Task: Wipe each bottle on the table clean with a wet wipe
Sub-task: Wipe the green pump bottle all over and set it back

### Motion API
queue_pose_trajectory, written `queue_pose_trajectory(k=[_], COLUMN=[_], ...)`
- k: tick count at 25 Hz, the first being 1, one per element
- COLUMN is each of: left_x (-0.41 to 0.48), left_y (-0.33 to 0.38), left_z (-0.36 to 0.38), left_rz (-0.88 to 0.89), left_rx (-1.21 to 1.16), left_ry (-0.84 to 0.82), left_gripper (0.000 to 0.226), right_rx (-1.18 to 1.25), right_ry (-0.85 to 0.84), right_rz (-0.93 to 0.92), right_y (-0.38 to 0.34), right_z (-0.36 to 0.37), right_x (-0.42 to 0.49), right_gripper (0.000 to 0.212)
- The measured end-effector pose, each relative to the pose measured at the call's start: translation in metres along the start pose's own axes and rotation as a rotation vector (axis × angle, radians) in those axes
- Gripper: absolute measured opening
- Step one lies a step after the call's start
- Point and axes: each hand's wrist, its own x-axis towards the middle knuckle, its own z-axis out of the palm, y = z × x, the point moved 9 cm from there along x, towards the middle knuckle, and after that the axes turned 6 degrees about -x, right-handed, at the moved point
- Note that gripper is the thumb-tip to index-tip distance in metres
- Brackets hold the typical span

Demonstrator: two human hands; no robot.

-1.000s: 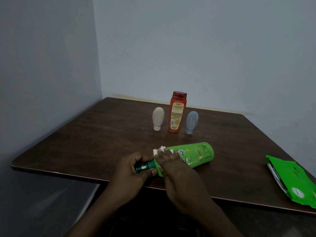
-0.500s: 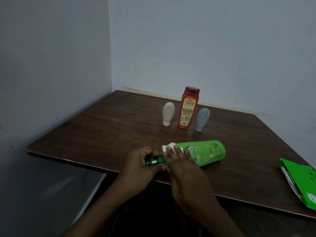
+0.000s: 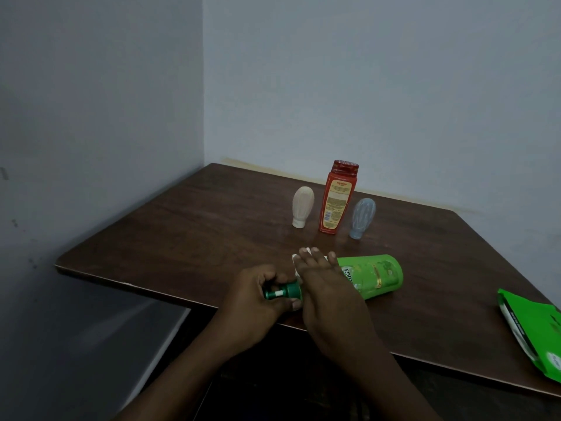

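Head view: a green bottle [image 3: 375,275] lies on its side on the dark wooden counter [image 3: 182,238], near the front edge, with its base to the right and its dark green pump neck [image 3: 285,291] to the left.

Left hand [image 3: 258,299]: grip closed, with fingers and thumb curled round the pump neck.

Right hand [image 3: 326,288]: grip not closed. The fingers lie nearly straight over the bottle's shoulder, pressing a white wet wipe [image 3: 295,259] flat against it. Only the wipe's far edge shows, beyond the fingertips [image 3: 314,251]. The right thumb cannot be made out.

Three more bottles stand in a row farther back, well apart from the hands:
- a cream bottle [image 3: 302,206], resting on its cap, on the left;
- a red bottle [image 3: 337,199], upright with its yellow label facing the camera, in the middle;
- a pale blue bottle [image 3: 362,217], resting on its cap, on the right.

A green wipe pack [image 3: 535,329] lies flat at the counter's right edge, partly cut off by the frame. Grey walls [image 3: 364,86] meet at the corner behind the counter.
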Motion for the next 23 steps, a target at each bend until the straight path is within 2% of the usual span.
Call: queue_pose_trajectory(k=[3,7,12,19,23], left_x=[0.000,0.001,0.002,0.000,0.000], left_y=[0.000,0.001,0.000,0.006,0.004], left_z=[0.000,-0.001,-0.001,0.001,-0.002], left_rz=[0.004,-0.005,-0.003,0.009,0.013], left_rx=[-0.008,-0.011,-0.006,0.030,0.029], left_ry=[0.007,0.021,0.036,0.000,0.023], left_gripper=[0.034,0.026,0.030,0.041,0.037], right_rx=[0.010,-0.021,-0.090,0.011,0.074], right_ry=[-0.036,0.057,0.151,0.000,-0.064], right_rz=[0.002,-0.047,-0.111,-0.023,0.075], right_y=[0.001,-0.007,-0.012,-0.003,0.024], right_z=[0.000,0.000,-0.003,0.004,-0.008], right_x=[0.005,-0.038,-0.073,-0.011,0.006], right_gripper=[0.064,0.055,0.054,0.057,0.048])
